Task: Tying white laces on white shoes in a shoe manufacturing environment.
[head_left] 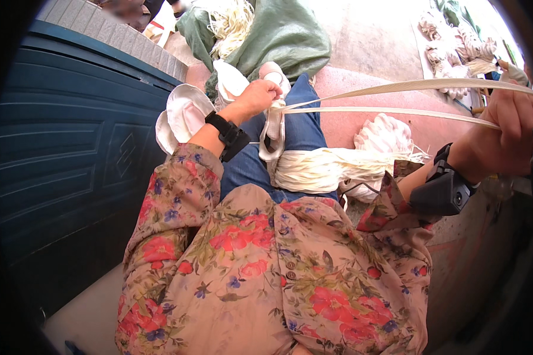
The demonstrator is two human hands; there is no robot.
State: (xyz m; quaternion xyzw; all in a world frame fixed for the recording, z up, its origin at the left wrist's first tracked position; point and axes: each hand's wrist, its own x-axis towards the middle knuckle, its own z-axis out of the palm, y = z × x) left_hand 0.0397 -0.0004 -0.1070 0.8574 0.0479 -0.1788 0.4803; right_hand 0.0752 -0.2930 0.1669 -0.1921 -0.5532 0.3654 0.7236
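Observation:
My left hand (256, 99) is closed around the front of a white canvas shoe upper (273, 129), which lies over my jeans. Out of the upper, beside my left fingers, runs a cream shoelace (408, 86) in two taut strands to the right. Far out at the right edge, my right hand (509, 127) is closed on the strands. A thick bundle of cream laces (311, 170) rests across my lap. To the left of my left wrist are more white shoe uppers (183, 115), one nested against another.
A dark blue panelled door (59, 148) runs along my left side. Ahead, a green sack (296, 41) holds a heap of pale laces (231, 26). Tied bundles of pale shoe uppers (384, 134) sit right of my lap, with further bundles (450, 50) at the far right.

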